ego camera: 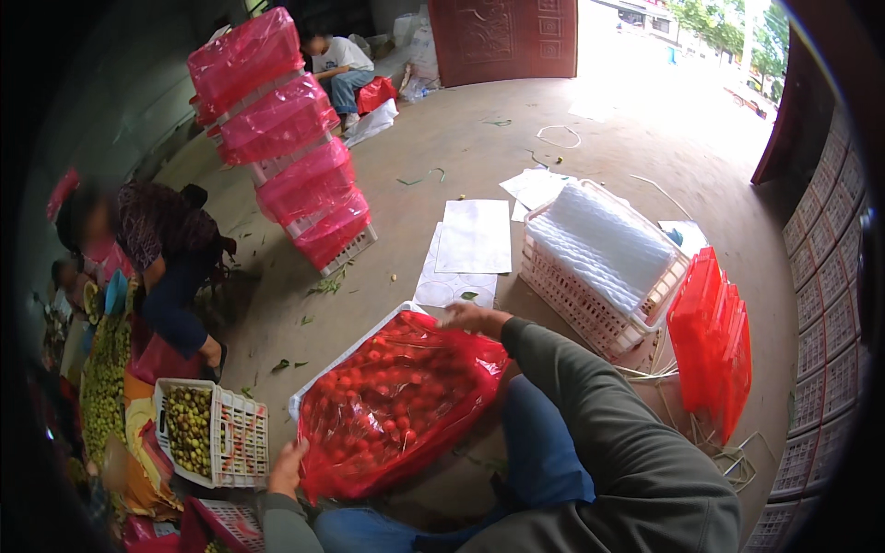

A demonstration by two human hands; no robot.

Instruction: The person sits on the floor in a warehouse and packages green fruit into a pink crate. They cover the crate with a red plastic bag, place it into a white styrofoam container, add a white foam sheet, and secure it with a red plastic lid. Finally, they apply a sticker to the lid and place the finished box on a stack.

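Observation:
Before my knees stands a white plastic crate (325, 370) of small round fruit, with red translucent plastic film (404, 408) drawn over its top. The fruit looks red through the film, and the film hangs down over the near side. My left hand (287, 466) grips the film at the crate's near left corner. At the far right corner, my right hand (473, 318) pinches the film's edge, its fingertips slightly blurred. The crate's far left rim and far corner show uncovered and white.
White sheets (473, 236) lie beyond the crate. To the right stand a white crate holding foam padding (601, 235) and red plastic lids (712, 345). A crate of green-brown fruit (188, 432) is at left. Film-wrapped crates (290, 155) are stacked behind; a person (169, 256) bends nearby.

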